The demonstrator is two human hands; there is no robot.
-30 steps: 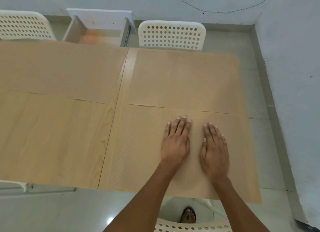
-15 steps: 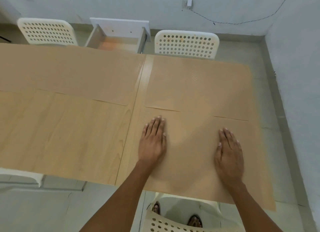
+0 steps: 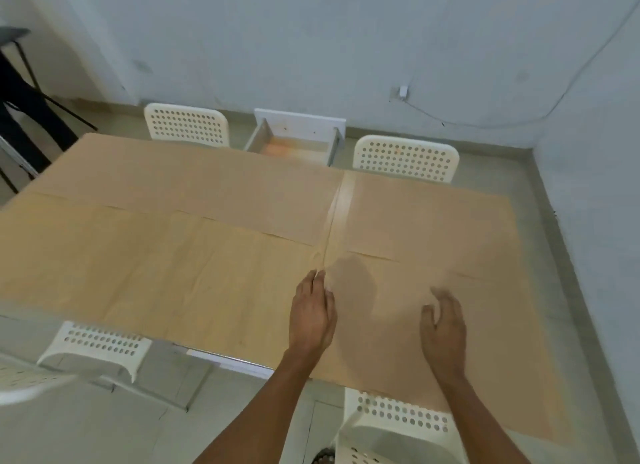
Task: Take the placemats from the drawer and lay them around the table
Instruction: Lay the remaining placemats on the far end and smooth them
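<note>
Three tan placemats lie on the wooden table [image 3: 242, 290]. The near-right placemat [image 3: 391, 328] is under my hands, a second placemat [image 3: 426, 221] lies beyond it, and a third placemat [image 3: 194, 186] covers the far left. My left hand [image 3: 311, 314] rests flat at the near mat's left edge, fingers straight. Over the middle of the same mat, my right hand [image 3: 443, 325] is blurred and its fingers are slightly curled. Neither hand holds anything. The white drawer [image 3: 294, 145] stands pulled out beyond the table's far edge, with nothing visible inside.
White perforated chairs stand at the far left [image 3: 187, 124], far right [image 3: 405, 157], near left [image 3: 100, 342] and right below me [image 3: 398, 425]. A wall runs close along the right side. A black stand [image 3: 20, 100] is at the far left.
My hands slid apart across the near-right mat. The left one reached its left edge and the right one curled and lifted a little. The view pulled back and shows more of the table.
</note>
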